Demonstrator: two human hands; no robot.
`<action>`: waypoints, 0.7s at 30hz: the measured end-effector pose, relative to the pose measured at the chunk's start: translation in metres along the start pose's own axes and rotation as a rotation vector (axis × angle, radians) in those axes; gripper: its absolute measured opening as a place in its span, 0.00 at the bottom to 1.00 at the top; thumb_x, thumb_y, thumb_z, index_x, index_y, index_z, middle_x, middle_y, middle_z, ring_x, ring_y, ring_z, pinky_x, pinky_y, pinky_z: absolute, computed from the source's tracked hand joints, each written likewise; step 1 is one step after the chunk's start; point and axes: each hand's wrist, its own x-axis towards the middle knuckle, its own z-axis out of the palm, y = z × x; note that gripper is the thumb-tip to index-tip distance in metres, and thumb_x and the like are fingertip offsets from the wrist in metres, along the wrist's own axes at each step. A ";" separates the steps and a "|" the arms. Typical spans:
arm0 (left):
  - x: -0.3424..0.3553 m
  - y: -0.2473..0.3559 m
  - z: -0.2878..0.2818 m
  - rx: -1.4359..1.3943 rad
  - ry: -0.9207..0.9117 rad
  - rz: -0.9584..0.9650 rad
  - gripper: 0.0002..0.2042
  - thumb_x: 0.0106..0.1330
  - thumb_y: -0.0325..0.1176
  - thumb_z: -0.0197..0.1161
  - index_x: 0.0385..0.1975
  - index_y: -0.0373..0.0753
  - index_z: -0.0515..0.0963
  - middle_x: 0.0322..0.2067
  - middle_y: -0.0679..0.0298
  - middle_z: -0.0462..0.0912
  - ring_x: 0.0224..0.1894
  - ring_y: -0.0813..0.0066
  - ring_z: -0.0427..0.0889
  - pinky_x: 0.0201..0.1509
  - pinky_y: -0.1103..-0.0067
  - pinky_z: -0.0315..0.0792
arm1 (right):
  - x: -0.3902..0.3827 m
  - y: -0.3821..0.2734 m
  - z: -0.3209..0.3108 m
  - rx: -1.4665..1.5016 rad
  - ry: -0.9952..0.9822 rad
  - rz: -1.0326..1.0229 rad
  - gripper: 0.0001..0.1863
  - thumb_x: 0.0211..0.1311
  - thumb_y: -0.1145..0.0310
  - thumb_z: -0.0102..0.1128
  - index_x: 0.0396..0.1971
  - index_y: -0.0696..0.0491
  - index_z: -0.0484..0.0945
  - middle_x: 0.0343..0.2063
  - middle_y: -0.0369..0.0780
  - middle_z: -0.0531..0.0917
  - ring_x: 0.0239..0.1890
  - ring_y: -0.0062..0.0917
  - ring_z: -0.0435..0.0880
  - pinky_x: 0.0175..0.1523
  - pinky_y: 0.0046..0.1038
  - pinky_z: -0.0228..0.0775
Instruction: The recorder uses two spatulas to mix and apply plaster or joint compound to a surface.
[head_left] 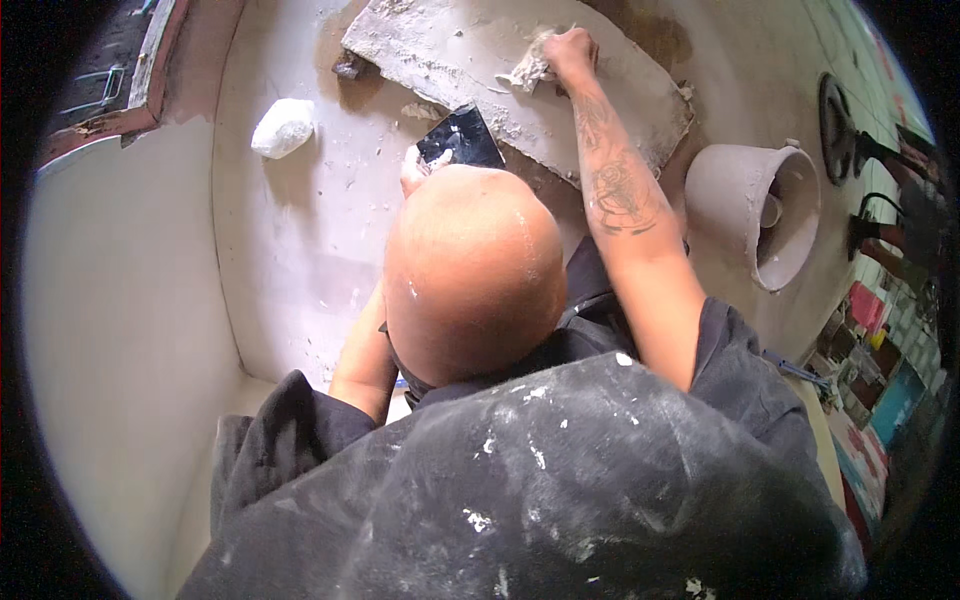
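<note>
Neither my left hand nor my right hand shows; a person's head and dark, plaster-spotted back (pixel 560 470) fill the middle and lower part of the head view. The hands seen belong to that person. Their left hand (pixel 411 170), partly hidden by the head, grips a flat black square plate (pixel 465 140). Their right hand (pixel 572 52), at the end of a tattooed forearm (pixel 625 195), is closed round a whitish crumpled lump (pixel 528 70), which could be cloth or plaster. That hand is over a pale slab (pixel 630 105) crusted with plaster.
A white, lumpy bag or block (pixel 284 128) lies left of the slab. At the right a grey tub-like vessel (pixel 730 195) lies tipped on its side. A pale wall (pixel 120 300) rises at the left. Tools and tiles (pixel 890 370) lie at the far right.
</note>
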 end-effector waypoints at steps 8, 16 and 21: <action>0.015 0.018 -0.012 0.113 0.115 0.082 0.08 0.56 0.21 0.57 0.36 0.31 0.69 0.30 0.62 0.77 0.30 0.79 0.75 0.34 0.83 0.70 | 0.011 0.028 -0.089 -0.396 -0.121 -0.126 0.16 0.40 0.68 0.52 0.28 0.64 0.78 0.31 0.57 0.78 0.38 0.46 0.79 0.43 0.37 0.69; 0.019 -0.002 -0.041 0.110 0.067 0.099 0.09 0.57 0.21 0.56 0.37 0.31 0.70 0.32 0.63 0.77 0.32 0.80 0.74 0.37 0.83 0.69 | 0.035 0.047 -0.044 -0.582 -0.106 -0.187 0.17 0.39 0.62 0.55 0.24 0.63 0.78 0.29 0.58 0.78 0.36 0.46 0.79 0.41 0.36 0.71; 0.017 0.001 -0.050 0.123 0.073 0.118 0.10 0.57 0.20 0.56 0.39 0.30 0.69 0.34 0.63 0.76 0.34 0.79 0.74 0.39 0.83 0.69 | 0.038 -0.005 0.002 -0.360 -0.111 -0.306 0.16 0.38 0.63 0.56 0.23 0.62 0.77 0.28 0.57 0.78 0.34 0.47 0.79 0.39 0.36 0.72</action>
